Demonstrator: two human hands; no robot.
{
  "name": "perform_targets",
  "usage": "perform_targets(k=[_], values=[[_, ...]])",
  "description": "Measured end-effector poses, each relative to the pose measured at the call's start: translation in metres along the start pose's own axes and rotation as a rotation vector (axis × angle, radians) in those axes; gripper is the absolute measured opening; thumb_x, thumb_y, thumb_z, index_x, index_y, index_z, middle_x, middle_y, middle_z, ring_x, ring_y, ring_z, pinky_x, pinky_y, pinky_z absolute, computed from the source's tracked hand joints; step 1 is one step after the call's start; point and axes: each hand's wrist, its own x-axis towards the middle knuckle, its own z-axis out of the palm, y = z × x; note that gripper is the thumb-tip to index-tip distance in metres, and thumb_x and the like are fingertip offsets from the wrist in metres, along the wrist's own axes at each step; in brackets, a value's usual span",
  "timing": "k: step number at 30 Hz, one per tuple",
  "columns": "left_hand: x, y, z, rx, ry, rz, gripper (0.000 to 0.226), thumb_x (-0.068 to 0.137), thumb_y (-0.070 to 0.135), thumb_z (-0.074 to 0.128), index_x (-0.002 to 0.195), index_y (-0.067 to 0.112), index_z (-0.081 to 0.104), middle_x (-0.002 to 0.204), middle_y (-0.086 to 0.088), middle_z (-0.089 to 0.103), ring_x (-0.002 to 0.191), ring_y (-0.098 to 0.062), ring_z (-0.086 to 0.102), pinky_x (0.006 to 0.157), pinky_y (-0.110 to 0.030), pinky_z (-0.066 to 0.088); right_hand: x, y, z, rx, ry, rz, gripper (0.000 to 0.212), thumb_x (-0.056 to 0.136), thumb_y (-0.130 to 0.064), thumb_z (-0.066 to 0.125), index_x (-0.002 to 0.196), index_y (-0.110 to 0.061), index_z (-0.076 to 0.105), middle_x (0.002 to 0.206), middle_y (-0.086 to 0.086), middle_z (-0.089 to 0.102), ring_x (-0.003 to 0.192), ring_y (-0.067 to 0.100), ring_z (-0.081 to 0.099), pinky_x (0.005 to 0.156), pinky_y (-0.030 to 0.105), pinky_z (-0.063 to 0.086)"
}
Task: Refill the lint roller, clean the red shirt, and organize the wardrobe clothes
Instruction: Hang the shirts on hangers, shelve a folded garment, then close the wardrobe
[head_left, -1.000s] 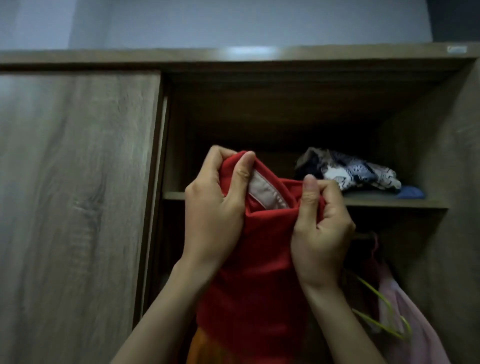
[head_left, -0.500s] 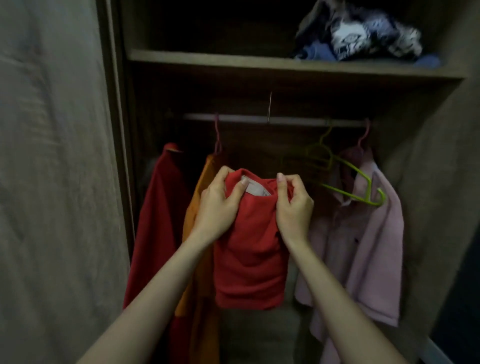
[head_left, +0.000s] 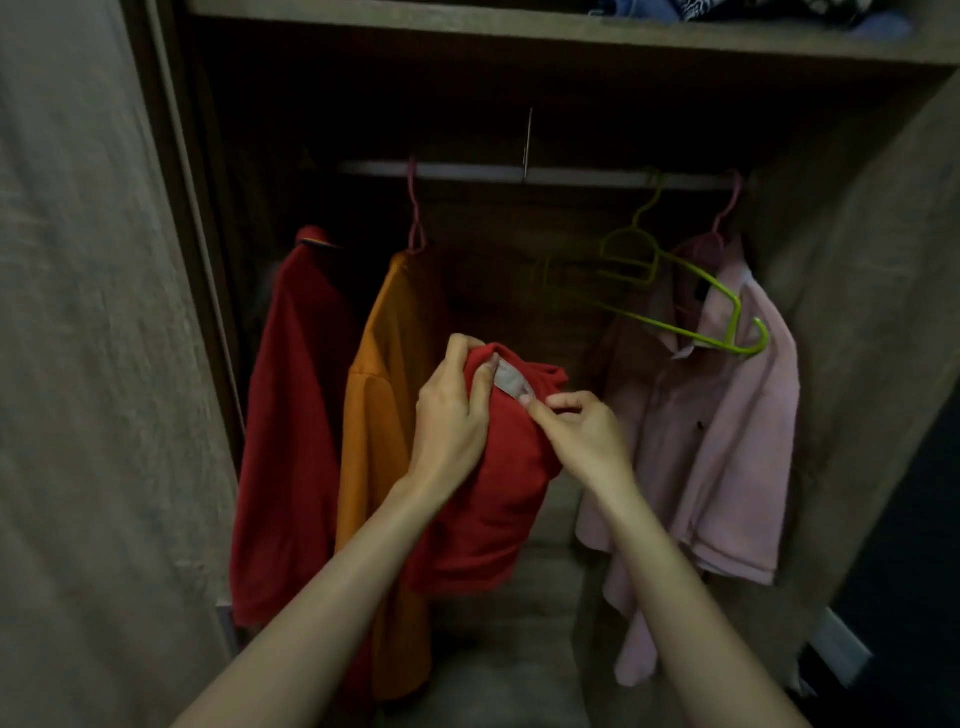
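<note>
I hold a folded red shirt (head_left: 498, 499) up in front of the open wardrobe, its grey inner collar label (head_left: 511, 378) facing me. My left hand (head_left: 452, 415) grips the shirt's upper left edge, thumb over the top near the label. My right hand (head_left: 582, 431) pinches the fabric just right of the label. On the rail (head_left: 519, 172) behind hang a dark red shirt (head_left: 291, 415), an orange shirt (head_left: 384, 415) and a pink shirt (head_left: 727, 441). An empty green hanger (head_left: 691, 312) hangs in front of the pink shirt.
The wardrobe door (head_left: 93, 364) stands at the left and the wardrobe's side wall (head_left: 872, 312) at the right. A shelf (head_left: 519, 36) runs across the top with bundled patterned clothes (head_left: 753, 8) at its right end. A gap on the rail lies between the orange shirt and the green hanger.
The view has dropped from the upper shelf to the hanging rail. The red shirt came down with my hands, and my right hand shifted from gripping the edge to pinching near the label.
</note>
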Motion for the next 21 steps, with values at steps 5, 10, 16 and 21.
perform_targets(k=[5,10,16,21], values=[[-0.008,-0.005,-0.001,-0.028,0.028,-0.003,0.003,0.100,0.016,0.048,0.097,0.015,0.050,0.082,0.013,0.055,0.078,0.000,0.057,0.069,-0.008,0.039,0.008,0.012,0.006,0.143,-0.060,0.048,0.009,0.076,-0.028,0.075,0.073,-0.023,0.068,0.079,0.002,0.073,0.074,0.015,0.068,0.062,0.028,0.051],[-0.013,-0.009,0.000,-0.013,0.019,0.019,0.003,0.098,0.012,0.049,0.097,0.013,0.052,0.090,0.001,0.057,0.084,-0.007,0.056,0.075,-0.015,0.043,0.002,0.007,0.008,0.144,-0.217,0.103,0.022,0.087,-0.021,0.064,0.066,-0.020,0.060,0.051,-0.011,0.054,0.050,0.004,0.048,0.051,0.022,0.038],[0.000,-0.018,-0.015,0.227,-0.123,-0.083,0.008,0.096,0.030,0.049,0.091,0.025,0.049,0.085,0.005,0.058,0.088,-0.022,0.059,0.079,-0.040,0.046,0.004,0.009,-0.003,-0.047,-0.164,-0.094,0.031,0.086,-0.016,0.064,0.058,-0.022,0.056,0.038,-0.015,0.049,0.041,-0.002,0.044,0.053,0.023,0.036],[0.008,-0.017,-0.029,0.153,-0.222,-0.192,0.009,0.096,0.024,0.053,0.088,0.021,0.051,0.067,0.008,0.055,0.065,-0.010,0.055,0.062,-0.028,0.037,0.001,-0.001,-0.017,-0.226,-0.145,-0.359,0.010,0.088,-0.016,0.061,0.080,-0.022,0.065,0.077,-0.004,0.071,0.075,0.011,0.066,0.068,0.029,0.049]])
